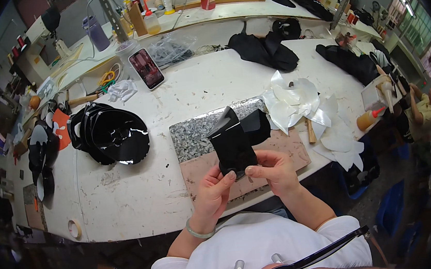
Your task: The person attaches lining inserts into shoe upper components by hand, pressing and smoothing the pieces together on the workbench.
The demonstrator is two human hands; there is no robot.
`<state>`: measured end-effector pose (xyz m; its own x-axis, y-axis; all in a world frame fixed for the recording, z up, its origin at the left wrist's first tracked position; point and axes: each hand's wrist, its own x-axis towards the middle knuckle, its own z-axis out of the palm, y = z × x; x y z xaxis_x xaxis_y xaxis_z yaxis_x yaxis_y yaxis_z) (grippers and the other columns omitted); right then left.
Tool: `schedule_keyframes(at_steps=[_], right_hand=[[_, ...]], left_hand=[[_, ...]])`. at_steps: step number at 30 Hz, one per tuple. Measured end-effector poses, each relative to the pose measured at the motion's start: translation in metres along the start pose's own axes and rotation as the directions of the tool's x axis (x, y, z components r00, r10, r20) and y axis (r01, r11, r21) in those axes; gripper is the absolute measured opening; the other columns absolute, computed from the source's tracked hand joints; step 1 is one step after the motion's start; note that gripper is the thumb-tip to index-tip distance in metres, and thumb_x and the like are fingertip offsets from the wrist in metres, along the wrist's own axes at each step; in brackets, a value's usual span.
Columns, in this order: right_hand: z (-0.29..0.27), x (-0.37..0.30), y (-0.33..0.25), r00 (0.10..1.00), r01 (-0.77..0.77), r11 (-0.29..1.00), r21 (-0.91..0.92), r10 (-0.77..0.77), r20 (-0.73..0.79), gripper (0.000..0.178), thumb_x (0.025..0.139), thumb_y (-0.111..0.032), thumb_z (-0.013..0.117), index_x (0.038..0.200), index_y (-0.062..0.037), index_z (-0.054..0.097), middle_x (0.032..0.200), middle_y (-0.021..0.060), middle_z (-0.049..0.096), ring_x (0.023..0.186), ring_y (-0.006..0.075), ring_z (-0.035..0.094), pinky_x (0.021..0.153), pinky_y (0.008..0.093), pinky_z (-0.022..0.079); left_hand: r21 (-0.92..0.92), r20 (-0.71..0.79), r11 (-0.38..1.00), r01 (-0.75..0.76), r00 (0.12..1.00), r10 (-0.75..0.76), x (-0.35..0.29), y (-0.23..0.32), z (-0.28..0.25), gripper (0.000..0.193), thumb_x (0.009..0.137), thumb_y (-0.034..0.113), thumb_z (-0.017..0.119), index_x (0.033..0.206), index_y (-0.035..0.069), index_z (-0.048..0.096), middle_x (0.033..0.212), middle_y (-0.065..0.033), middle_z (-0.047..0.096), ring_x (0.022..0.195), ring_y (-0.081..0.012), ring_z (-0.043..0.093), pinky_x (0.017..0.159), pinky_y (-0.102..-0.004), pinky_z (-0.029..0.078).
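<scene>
Several nested black shells (117, 136): nine o'clock from the black piece (233, 145)
Left hand (212, 193): pinching its seven o'clock edge
Black piece: held over the speckled slab (189, 141)
Right hand (277, 174): pinching at five o'clock
White petal shapes (292, 101): two o'clock

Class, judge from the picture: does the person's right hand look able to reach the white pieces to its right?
Probably yes: the white pieces lie close by, with nothing tall between. The right hand is pinching the glossy black piece, though, so it would likely need to release its grip first.
</scene>
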<state>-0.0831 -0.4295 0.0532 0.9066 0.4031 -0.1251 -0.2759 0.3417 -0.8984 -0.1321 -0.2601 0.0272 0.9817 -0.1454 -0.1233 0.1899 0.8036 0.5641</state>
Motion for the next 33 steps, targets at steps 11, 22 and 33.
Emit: schedule_keyframes(at_steps=[11,22,33], right_hand=[[0.047,0.055,0.018,0.997,0.064,0.988,-0.141,-0.056,0.056,0.062,0.07,0.003,0.076,0.122,-0.0026,0.043,0.077,0.001,0.058,0.071,0.007,0.056,0.064,0.022,0.048],[0.083,0.132,0.053,0.889,0.354,0.656,-0.667,-0.016,0.457,0.043,0.084,0.007,0.045,0.127,0.0072,0.043,0.106,0.0218,0.064,0.1,0.0335,0.062,0.089,0.0338,0.047],[0.09,0.182,0.04,0.758,0.447,-0.489,-0.749,-0.237,0.607,0.033,0.062,-0.013,0.073,0.092,-0.0032,0.063,0.092,0.0088,0.06,0.09,0.0239,0.057,0.079,0.0405,0.041]], left_hand=[[-0.009,-0.099,0.995,-0.102,0.99,0.1,0.008,0.018,-0.043,0.04,0.091,0.008,0.059,0.129,0.001,0.047,0.122,-0.0108,0.056,0.106,-0.019,0.057,0.096,-0.0333,0.043],[0.989,-0.008,-0.099,0.108,0.714,0.701,0.027,0.07,-0.099,0.045,0.082,0.032,0.07,0.111,0.0,0.057,0.102,-0.0122,0.063,0.092,-0.025,0.057,0.083,-0.0371,0.045],[0.84,-0.11,-0.415,0.351,0.857,0.503,0.043,0.118,-0.09,0.025,0.077,0.013,0.059,0.099,0.001,0.065,0.083,-0.0223,0.066,0.077,-0.0384,0.065,0.073,-0.0439,0.052]])
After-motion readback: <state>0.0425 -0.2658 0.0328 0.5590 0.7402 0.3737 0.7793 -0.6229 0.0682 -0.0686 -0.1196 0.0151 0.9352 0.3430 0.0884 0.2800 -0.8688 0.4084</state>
